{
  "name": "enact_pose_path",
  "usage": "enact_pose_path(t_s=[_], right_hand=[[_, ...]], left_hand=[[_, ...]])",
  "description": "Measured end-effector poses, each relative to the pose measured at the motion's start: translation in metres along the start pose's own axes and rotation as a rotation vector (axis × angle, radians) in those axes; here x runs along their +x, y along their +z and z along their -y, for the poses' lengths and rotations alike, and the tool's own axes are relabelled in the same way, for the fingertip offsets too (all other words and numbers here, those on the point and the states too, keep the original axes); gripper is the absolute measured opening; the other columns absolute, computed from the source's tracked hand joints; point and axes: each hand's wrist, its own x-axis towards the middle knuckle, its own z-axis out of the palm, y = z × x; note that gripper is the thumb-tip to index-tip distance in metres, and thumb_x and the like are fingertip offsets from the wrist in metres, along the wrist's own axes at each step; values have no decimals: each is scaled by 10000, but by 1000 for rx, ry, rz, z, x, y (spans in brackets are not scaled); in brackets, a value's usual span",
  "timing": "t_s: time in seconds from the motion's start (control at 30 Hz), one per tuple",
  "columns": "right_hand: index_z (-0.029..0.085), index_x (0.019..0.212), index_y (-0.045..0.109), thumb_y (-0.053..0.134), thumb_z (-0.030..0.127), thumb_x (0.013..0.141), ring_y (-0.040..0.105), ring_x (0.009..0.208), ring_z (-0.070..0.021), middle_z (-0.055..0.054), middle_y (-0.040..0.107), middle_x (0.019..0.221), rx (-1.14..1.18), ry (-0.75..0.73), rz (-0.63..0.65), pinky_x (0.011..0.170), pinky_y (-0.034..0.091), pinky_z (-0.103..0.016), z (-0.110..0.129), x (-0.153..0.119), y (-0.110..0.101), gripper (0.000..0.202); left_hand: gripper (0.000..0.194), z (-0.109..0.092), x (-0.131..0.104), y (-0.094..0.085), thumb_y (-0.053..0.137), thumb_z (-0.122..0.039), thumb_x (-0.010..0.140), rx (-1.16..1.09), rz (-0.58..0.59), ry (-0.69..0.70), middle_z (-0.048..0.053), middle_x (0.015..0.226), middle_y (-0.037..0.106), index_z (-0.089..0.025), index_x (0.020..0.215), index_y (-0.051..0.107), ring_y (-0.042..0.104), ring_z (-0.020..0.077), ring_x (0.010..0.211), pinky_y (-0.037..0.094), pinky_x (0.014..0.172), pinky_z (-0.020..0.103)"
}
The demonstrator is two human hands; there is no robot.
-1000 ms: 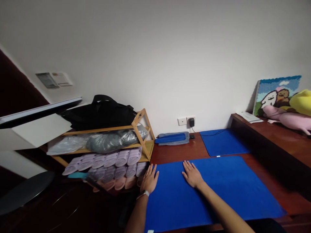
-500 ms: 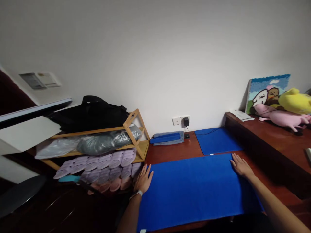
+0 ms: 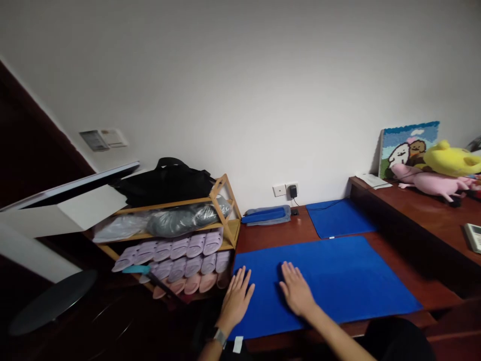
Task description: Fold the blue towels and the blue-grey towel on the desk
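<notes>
A large blue cloth [image 3: 338,281] lies spread flat on the reddish-brown wooden table [image 3: 278,239]. Near its left edge, my left hand [image 3: 237,298] rests palm down with the fingers stretched out. My right hand [image 3: 296,291] is on or just over the left half of the cloth, palm down, fingers extended and holding nothing. Behind the large cloth is a smaller blue cloth [image 3: 338,218], also flat. A folded blue and grey cloth [image 3: 266,215] sits by the wall. A white tag [image 3: 238,344] hangs at the large cloth's front left corner.
To the left stands a wooden rack [image 3: 229,215] with slippers, plastic-wrapped items and a black bag [image 3: 165,183]. A charger [image 3: 293,190] is plugged into the wall. On the raised right surface are plush toys [image 3: 432,179], a picture [image 3: 408,148] and a calculator [image 3: 474,237].
My right hand has moved left from the cloth's right edge to its left half. My left hand now lies slightly further in over the left edge. The view has shifted a little left.
</notes>
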Motion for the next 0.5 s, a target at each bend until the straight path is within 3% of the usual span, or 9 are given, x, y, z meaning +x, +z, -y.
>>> enact_pose_path(t_s=[0.1,0.17,0.23,0.37,0.5], right_hand=[[224,1684,211,251,519,1073,235,1597,-316,-68,265,1708,32,-67,73,1293,259,-559,56,9,30,680],[198,1679,234,239,529,1071,226,1598,-319,-89,263,1704,29,-35,104,1295,244,-568,67,11,36,692],[155,1668,271,225,548,1067,206,1603,-311,-113,242,1707,15,6,117,1303,223,-558,56,8,32,719],[96,1645,328,249,560,1046,214,1602,-305,-141,246,1704,-55,112,100,1308,207,-537,-15,-13,-2,761],[44,1630,344,194,586,1006,233,1596,-307,-158,291,1696,-193,295,49,1311,183,-515,-128,-55,-51,841]], left_hand=[[622,-10,-31,7,338,-532,1081,23,19,-51,71,1737,298,-284,1651,328,276,269,1598,283,1297,533],[624,-11,-40,8,339,-534,1079,29,49,-88,83,1726,317,-270,1645,350,285,272,1594,281,1298,539],[620,-9,-42,8,342,-534,1079,24,61,-101,73,1723,322,-281,1645,347,286,266,1593,273,1302,535],[604,-5,-39,8,366,-516,1077,12,54,-90,45,1723,323,-327,1649,325,294,259,1590,273,1302,538],[600,-3,-38,7,377,-496,1076,-3,48,-86,35,1725,317,-334,1651,314,294,253,1589,274,1303,532]])
